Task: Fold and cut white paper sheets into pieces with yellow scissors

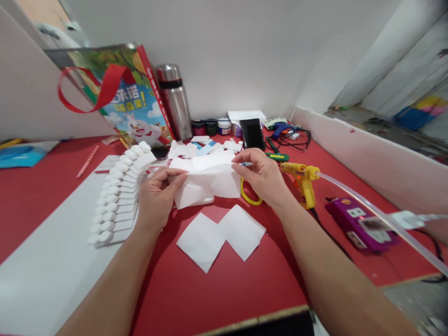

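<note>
A crumpled sheet of thin white paper (206,179) is held just above the red table (245,289) between both hands. My left hand (156,198) pinches its left edge with thumb and fingers closed on it. My right hand (261,175) grips the upper right edge the same way. Two white paper squares (220,235) lie flat on the table just below the hands, touching at a corner. Yellow-handled scissors (249,196) lie under my right hand, mostly hidden.
A yellow glue gun (304,179) with a clear glue stick and a purple power strip (360,224) sit to the right. A row of white foam pieces (117,200) lies on a white board at left. A printed gift bag (129,98), steel flask (175,100), black phone (252,133) and small jars stand behind.
</note>
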Action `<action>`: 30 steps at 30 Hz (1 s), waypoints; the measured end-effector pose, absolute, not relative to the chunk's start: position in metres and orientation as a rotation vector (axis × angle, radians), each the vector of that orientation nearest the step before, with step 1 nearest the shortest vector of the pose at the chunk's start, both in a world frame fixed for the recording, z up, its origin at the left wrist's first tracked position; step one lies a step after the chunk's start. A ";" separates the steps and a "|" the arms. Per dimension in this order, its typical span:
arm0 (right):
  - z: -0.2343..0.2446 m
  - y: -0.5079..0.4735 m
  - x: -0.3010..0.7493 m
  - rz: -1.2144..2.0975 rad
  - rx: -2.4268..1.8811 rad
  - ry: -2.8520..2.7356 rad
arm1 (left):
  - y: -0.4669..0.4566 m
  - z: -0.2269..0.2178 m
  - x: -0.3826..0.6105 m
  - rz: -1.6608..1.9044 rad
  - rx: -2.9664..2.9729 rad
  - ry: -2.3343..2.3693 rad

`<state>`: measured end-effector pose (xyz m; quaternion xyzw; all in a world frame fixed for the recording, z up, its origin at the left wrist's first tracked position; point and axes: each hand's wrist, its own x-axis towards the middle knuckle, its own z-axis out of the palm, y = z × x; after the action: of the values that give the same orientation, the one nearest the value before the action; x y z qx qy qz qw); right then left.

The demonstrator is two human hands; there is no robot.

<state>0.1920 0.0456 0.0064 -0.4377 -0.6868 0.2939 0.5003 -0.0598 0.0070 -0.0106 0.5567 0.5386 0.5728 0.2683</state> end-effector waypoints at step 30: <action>0.009 0.043 0.190 0.740 -0.919 -1.636 | 0.003 -0.003 -0.054 1.516 1.734 1.420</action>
<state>0.1902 0.0431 0.0088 -0.3853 -0.6863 0.3104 0.5331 -0.0538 0.0033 -0.0028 0.6256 0.5125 0.5471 0.2160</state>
